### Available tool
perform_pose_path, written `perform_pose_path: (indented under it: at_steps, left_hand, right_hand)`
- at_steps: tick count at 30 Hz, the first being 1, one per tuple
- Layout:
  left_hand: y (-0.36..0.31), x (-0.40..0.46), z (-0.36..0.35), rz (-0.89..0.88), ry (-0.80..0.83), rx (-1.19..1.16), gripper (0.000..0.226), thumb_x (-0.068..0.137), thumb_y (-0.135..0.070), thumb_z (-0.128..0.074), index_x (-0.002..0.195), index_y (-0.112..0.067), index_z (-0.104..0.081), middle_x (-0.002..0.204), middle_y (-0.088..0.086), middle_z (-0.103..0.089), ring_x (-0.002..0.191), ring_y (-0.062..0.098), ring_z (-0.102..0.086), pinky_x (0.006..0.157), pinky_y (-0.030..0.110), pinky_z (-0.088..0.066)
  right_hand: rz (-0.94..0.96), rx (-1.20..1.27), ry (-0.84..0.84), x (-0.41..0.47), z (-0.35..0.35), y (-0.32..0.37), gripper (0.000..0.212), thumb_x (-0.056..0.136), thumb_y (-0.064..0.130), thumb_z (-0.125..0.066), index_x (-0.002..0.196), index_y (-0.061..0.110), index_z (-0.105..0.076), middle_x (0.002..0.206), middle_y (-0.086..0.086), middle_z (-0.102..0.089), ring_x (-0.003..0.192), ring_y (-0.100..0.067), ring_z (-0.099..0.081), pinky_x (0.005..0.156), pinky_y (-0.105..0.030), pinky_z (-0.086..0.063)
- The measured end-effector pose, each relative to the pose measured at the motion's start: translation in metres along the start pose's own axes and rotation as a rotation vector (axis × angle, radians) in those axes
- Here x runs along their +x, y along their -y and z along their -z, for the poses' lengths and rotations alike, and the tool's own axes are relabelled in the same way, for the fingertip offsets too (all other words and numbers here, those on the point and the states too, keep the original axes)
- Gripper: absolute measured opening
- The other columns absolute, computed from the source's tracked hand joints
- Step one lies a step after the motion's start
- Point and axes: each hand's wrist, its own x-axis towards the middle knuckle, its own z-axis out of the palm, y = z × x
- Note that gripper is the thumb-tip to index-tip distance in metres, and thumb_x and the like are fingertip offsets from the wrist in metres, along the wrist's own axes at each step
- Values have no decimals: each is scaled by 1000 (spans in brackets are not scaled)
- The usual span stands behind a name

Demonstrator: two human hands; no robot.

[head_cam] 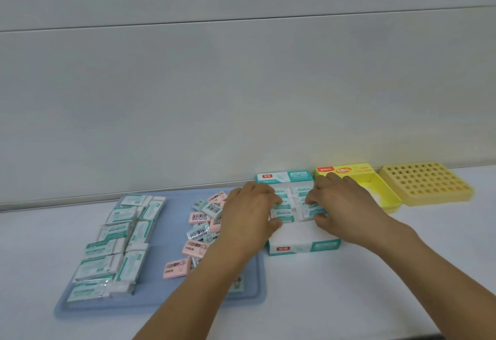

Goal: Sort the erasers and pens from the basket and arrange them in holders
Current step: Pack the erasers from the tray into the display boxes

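Observation:
A white-and-teal eraser box (304, 247) stands open on the table, with rows of white-teal erasers (302, 192) packed in its far half. My left hand (248, 212) grips a white-teal eraser (281, 212) at the left row, thumb below it. Over the right row, my right hand (346, 205) pinches another white-teal eraser (312, 210). Left of the box lies a blue tray (161, 299) holding several white-teal erasers (118, 243) and a loose pile of pink and pale-blue erasers (200, 225).
An open yellow box (386, 192) stands right of the eraser box, with a yellow holder full of round holes (426, 182) beyond it. A grey wall runs close behind everything. White tabletop lies in front.

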Motion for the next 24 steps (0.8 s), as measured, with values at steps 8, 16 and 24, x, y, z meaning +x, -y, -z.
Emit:
perform_pose_path:
  at_steps: [8,16,24]
  left_hand:
    - [-1,18,5,100,106,38,14,80,-33,-71,86,-21,-69,112,5,-50,96,23,-57,71,27,-43]
    - [2,10,2,59,85,74,21,84,-40,-65,80,-20,-61,112,5,-54,101,22,-54,75,29,-36]
    - [72,-96,37,125,-355,-234,34,87,-36,-58,117,-23,-69,123,-4,-65,121,17,-51,104,30,-34]
  right_hand:
    - [-39,83,4,2,-14,-3,22,91,35,-56,111,34,-64,114,13,-57,107,-12,-44,75,-26,-26]
    - [-58,-19,11,1,-13,8,33,97,44,-37,101,29,-67,112,9,-53,109,-16,-39,76,-31,-25]
    - [56,552,-316,15,12,91,16,88,24,-68,102,20,-74,93,0,-63,93,-21,-58,79,-35,-45]
